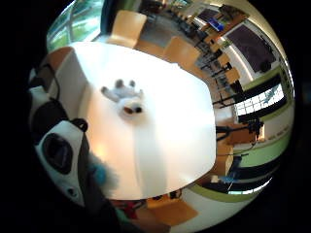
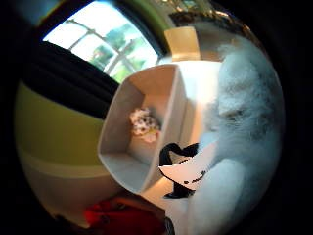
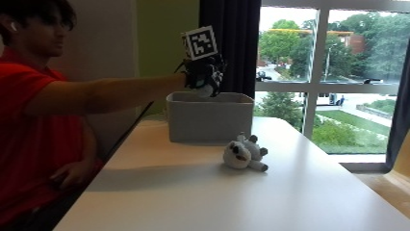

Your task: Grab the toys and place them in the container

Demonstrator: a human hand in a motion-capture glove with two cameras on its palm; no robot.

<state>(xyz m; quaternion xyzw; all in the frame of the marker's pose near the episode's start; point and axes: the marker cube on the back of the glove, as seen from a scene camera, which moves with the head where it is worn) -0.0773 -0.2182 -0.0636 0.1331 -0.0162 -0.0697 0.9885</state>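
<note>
Fingers [image 3: 210, 81] curled rnd fluffy toy [image 3: 205, 89] — above container [image 3: 209, 118].

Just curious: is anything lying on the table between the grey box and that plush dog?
No. In the outside view, only bare white table separates the container from the plush dog.

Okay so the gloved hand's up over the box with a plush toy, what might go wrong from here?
1. The gloved right hand holds a white plush toy above the grey container, near its rim; released off-centre, it may catch the wall and fall outside.
2. A spotted toy already lies in the container, so the new one may land on it and sit high.
3. Another plush toy lies on the table just in front; a careless reach back could knock it.
</note>
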